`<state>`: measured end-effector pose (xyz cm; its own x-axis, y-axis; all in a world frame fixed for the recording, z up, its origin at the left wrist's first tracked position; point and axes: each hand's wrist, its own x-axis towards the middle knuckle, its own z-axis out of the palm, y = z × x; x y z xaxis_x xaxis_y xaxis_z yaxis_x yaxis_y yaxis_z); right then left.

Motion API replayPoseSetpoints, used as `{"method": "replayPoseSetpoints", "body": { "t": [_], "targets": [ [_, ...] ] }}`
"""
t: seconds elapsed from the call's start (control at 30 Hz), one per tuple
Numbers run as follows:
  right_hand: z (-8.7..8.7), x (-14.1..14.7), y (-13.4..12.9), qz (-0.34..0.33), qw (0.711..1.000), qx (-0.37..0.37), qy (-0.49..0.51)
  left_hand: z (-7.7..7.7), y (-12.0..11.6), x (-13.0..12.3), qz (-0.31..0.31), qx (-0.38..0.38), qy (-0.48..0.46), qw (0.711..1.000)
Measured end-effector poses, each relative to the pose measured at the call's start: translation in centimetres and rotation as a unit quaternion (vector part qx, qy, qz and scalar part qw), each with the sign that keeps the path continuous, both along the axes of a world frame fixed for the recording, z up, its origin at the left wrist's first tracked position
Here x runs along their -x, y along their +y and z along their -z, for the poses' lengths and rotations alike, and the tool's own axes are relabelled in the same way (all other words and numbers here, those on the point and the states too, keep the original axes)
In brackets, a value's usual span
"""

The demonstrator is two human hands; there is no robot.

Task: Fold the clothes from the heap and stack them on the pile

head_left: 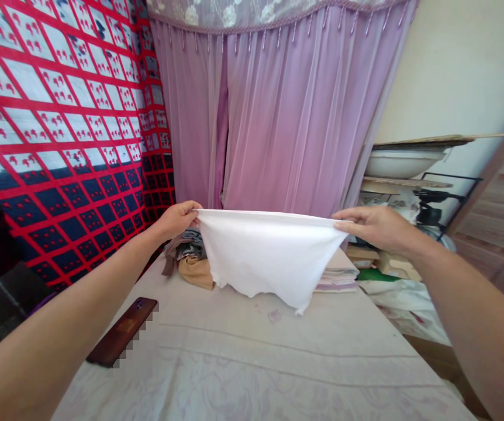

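A white cloth point(269, 251) is stretched between my two hands above a table covered with a pale patterned tablecloth point(287, 356). Its top edge runs nearly straight, and the lower edge hangs loose and uneven. My left hand point(180, 217) pinches the upper left corner between thumb and fingers. At the upper right corner, my right hand point(368, 225) grips the edge the same way. What kind of garment or linen the cloth is, I cannot tell. Behind its left side lies a heap of clothes point(194, 266), partly hidden. Folded pale fabric point(335, 280) is stacked behind its right side.
A dark red phone point(124, 330) lies near the table's left edge. Lilac curtains point(278, 128) hang behind the table, and a red, white and navy patterned cloth point(59, 117) covers the left. On the right, a shelf holds a white basin point(405, 164) and boxes point(396, 266).
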<state>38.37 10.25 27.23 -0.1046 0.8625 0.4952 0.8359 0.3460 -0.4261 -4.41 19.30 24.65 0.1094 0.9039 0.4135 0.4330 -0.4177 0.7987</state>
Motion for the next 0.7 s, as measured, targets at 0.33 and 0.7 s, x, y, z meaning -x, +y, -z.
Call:
{"method": "replayPoseSetpoints", "body": {
  "t": [0.33, 0.7],
  "targets": [
    [-3.7, 2.7, -1.2, 0.013, 0.989, -0.104, 0.104, -5.1, -1.0, 0.6, -0.186, -0.107, 0.159, 0.964],
    [-2.4, 8.7, -4.3, -0.111, 0.981, 0.011, 0.159, -10.1, -3.1, 2.7, -0.361, -0.159, 0.366, 0.843]
  ]
}}
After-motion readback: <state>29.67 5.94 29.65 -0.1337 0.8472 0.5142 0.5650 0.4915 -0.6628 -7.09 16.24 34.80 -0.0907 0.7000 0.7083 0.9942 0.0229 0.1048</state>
